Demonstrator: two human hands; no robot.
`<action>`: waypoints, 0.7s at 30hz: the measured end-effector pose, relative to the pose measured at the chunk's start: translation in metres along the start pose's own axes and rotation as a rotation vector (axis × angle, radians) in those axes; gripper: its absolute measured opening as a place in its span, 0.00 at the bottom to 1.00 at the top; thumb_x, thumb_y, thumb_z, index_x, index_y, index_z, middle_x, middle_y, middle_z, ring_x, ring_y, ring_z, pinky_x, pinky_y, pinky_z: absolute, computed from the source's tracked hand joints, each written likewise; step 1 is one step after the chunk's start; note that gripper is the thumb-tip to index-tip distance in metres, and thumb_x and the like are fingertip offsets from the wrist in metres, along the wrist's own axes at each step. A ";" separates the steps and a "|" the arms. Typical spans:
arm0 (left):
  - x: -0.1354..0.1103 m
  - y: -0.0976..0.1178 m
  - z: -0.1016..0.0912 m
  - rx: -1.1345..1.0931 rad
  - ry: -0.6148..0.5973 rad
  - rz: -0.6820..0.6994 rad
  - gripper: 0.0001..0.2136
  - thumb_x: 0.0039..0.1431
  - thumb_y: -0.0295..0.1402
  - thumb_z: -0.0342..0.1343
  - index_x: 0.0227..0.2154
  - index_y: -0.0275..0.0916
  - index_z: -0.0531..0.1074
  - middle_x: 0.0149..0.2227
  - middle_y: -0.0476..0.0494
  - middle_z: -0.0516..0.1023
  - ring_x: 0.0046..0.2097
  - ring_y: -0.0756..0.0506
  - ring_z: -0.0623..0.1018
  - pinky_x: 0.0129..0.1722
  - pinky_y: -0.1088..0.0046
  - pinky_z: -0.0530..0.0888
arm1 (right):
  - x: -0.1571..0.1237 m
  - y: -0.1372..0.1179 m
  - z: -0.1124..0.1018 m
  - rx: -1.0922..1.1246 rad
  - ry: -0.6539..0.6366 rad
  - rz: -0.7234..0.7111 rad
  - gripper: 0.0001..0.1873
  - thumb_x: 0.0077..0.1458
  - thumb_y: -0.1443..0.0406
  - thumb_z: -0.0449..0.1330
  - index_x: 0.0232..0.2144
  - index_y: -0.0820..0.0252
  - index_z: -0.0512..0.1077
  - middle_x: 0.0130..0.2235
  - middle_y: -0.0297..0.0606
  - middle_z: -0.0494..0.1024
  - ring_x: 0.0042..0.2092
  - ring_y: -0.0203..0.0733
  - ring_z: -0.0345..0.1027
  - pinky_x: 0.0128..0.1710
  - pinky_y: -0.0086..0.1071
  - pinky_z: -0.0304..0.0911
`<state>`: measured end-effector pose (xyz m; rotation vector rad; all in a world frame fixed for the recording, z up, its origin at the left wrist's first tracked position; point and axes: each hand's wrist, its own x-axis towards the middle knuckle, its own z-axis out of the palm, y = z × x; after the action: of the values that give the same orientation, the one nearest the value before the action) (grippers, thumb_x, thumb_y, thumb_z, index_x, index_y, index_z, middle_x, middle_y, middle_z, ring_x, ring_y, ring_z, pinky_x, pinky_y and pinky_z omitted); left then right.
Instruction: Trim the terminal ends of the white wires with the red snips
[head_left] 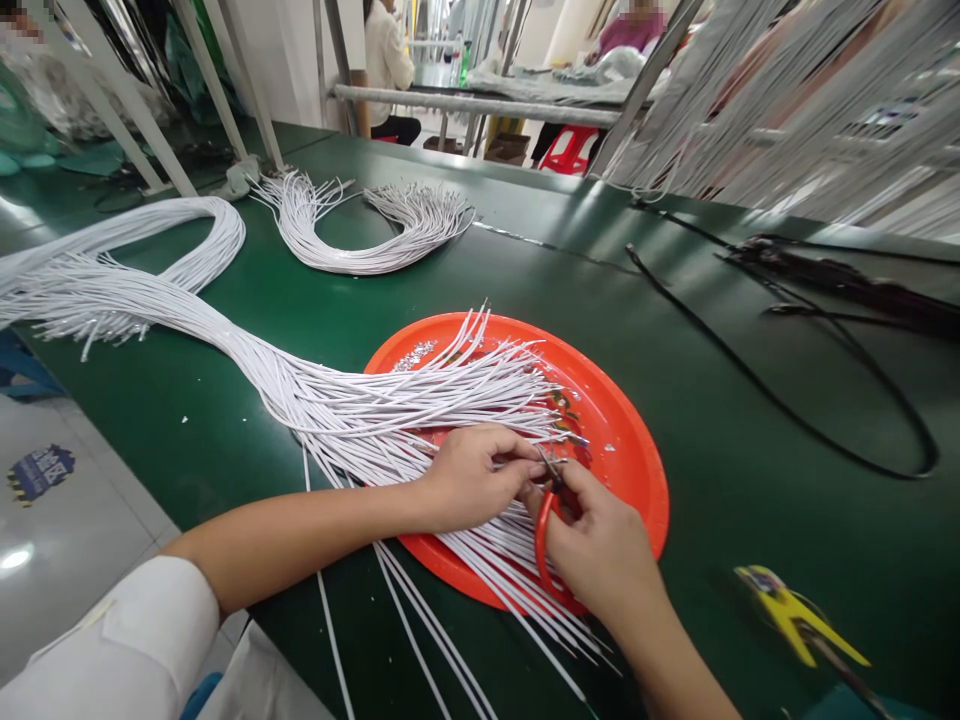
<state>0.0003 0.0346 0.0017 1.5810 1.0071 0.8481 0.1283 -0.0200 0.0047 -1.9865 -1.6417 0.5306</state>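
My left hand (469,475) is closed, pinching a thin white wire end over the orange round tray (630,440). My right hand (600,545) is wrapped round red-handled pliers (546,520), whose jaws meet the wire end right beside my left fingertips. A thick bundle of white wires (300,385) fans across the tray from the left, and more white wire ends lie under both hands and stick out over the tray's near rim.
The green table (750,480) also carries two more white wire bundles (360,225) at the back, black cables (825,300) on the right and a yellow tool (795,615) near the front right. White wires hang from a rack at top right. People sit at another table behind.
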 end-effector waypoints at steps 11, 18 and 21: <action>0.000 0.000 0.002 0.015 0.032 0.003 0.04 0.51 0.27 0.53 0.25 0.35 0.72 0.28 0.47 0.75 0.31 0.50 0.73 0.33 0.75 0.69 | 0.002 0.001 0.002 0.129 -0.019 0.074 0.14 0.47 0.53 0.54 0.29 0.56 0.70 0.19 0.31 0.71 0.21 0.38 0.62 0.22 0.31 0.56; 0.000 0.000 0.001 0.085 0.071 0.142 0.04 0.52 0.26 0.53 0.25 0.36 0.71 0.28 0.47 0.74 0.32 0.50 0.72 0.33 0.75 0.68 | -0.002 -0.011 0.003 0.242 0.066 0.075 0.13 0.47 0.55 0.55 0.29 0.58 0.71 0.23 0.34 0.73 0.24 0.38 0.65 0.24 0.30 0.59; 0.000 0.000 0.001 0.095 0.087 0.169 0.04 0.52 0.25 0.52 0.25 0.36 0.71 0.27 0.47 0.74 0.32 0.50 0.72 0.33 0.75 0.68 | 0.003 -0.005 0.000 0.268 0.059 0.116 0.13 0.45 0.55 0.57 0.29 0.57 0.71 0.24 0.34 0.73 0.25 0.39 0.66 0.25 0.31 0.60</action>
<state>0.0008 0.0348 0.0014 1.7415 0.9981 1.0048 0.1247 -0.0165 0.0074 -1.8855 -1.3482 0.6893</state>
